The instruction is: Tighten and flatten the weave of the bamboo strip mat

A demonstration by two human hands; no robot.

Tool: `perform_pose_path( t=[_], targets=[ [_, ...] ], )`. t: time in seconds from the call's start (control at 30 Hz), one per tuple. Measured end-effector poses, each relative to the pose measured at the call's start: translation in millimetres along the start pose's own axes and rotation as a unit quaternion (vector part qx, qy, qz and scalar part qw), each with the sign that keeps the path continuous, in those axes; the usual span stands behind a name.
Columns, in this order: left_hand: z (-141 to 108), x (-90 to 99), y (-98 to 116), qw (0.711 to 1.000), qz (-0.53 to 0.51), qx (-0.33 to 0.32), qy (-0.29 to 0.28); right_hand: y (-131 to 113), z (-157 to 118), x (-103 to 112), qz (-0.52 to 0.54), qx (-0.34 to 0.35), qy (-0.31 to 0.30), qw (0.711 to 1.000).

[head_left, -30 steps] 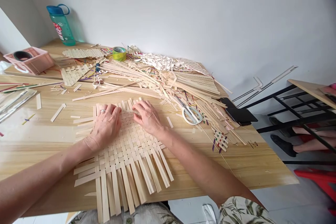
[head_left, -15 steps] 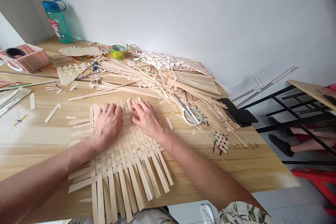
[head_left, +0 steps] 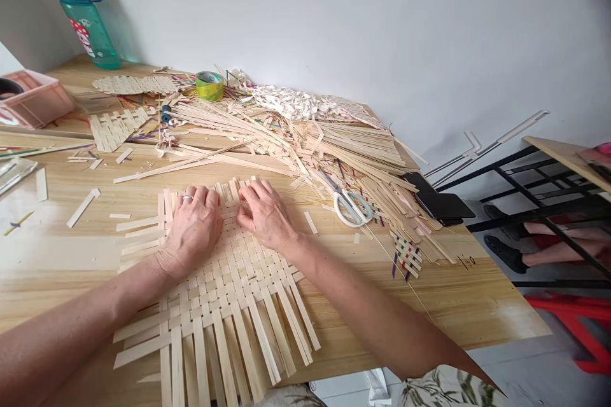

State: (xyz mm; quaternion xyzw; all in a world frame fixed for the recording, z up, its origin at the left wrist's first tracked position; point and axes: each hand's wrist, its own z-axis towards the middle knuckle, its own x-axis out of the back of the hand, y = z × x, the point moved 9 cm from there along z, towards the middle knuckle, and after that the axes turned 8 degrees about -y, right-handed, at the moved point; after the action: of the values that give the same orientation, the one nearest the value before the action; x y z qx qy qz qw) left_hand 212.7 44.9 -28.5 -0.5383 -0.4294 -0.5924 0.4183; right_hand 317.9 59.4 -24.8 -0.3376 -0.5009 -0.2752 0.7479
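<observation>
A mat of pale, flat wooden strips (head_left: pixel 224 286), woven over and under, lies on the table with long loose ends fanning toward my body. My left hand (head_left: pixel 195 224) rests on its far left part, fingers curled down onto the strips; a ring is on one finger. To the right, my right hand (head_left: pixel 267 216) grips strips near the mat's far edge, thumb and fingers bent together. Between the two hands a narrow stretch of weave and upright strip ends shows. The fingertips of both hands are mostly hidden.
White-handled scissors (head_left: pixel 352 206) lie right of my hands, beside a heap of loose strips (head_left: pixel 363 146). Farther back are a roll of tape (head_left: pixel 209 86), a teal bottle (head_left: pixel 90 28) and a pink basket (head_left: pixel 41 102). A phone (head_left: pixel 442 205) sits near the right edge. Another person's feet (head_left: pixel 506 254) show beyond.
The view has shifted a little, so the bottle and basket sit farther left. Both hands stay at nearly the same place on the woven mat.
</observation>
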Motion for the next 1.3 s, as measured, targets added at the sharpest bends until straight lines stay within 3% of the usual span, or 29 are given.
perform_pose_path(
  t=[0.43, 1.3],
  targets=[
    [2.4, 0.0, 3.8, 0.999, 0.013, 0.016, -0.037, 0.3, -1.3, 1.1, -0.001, 0.002, 0.023, 1.0],
    [1.6, 0.2, 9.2, 1.0, 0.016, 0.013, -0.014, -2.6, -3.5, 2.7, 0.001, 0.022, 0.034, 0.999]
  ],
)
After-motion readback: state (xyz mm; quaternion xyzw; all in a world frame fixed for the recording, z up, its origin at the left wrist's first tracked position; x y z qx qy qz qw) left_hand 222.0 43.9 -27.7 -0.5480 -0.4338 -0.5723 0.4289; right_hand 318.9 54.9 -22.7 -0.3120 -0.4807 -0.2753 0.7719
